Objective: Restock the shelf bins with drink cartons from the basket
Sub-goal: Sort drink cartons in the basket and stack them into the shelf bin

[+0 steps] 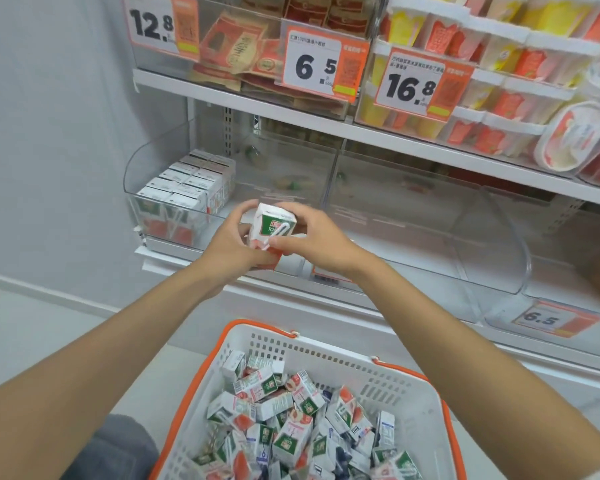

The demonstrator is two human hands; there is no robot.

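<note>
Both hands hold a small white, green and red drink carton (272,225) in front of the lower shelf. My left hand (231,245) grips its left side and bottom; my right hand (312,237) pinches its right side. Behind and left, a clear shelf bin (153,161) holds several cartons in neat rows (187,187) at its left end. A white basket with an orange rim (409,403) sits below, heaped with several loose cartons (291,427).
A second clear bin (430,216) lies to the right on the same shelf. Price tags 12.8, 6.5 (317,65) and 16.8 hang on the upper shelf with packets and tubs. A grey wall is on the left. My knee (115,448) shows bottom left.
</note>
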